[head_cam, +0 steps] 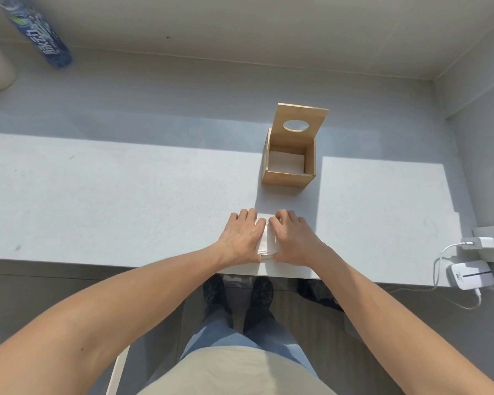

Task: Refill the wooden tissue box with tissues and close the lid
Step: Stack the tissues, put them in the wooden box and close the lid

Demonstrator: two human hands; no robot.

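**Both hands on the tissue stack, box standing open**

Here the grey counter (97, 201) fills most of the view, half of it in sun and half in shade, with the wall behind it and dark flooring below its near edge. At the bottom are the person's two bare forearms, a beige top, blue jeans and dark shoes.

The wooden tissue box (288, 178) stands on the counter a little right of centre, well beyond the hands. Its lid (300, 118), with an oval hole, is tipped up and back at the far side, so the box is open. Something white lies flat at its bottom, seemingly tissues; how deep it goes is not clear.

Close to the near edge of the counter lies a white stack of tissues (268, 240). The left hand (244, 238) and the right hand (294, 240) rest palm-down on it side by side, nearly touching, fingers curled over its far edge and thumbs at its near edge. Both hands press on or grip the stack; whether it is off the counter I cannot tell.

At the far left a blue-labelled bottle (37, 32) stands on the ledge. At the far right a small white device (472, 275) sits by a white charger (482, 242), with a white cable (439, 260) looping between them.
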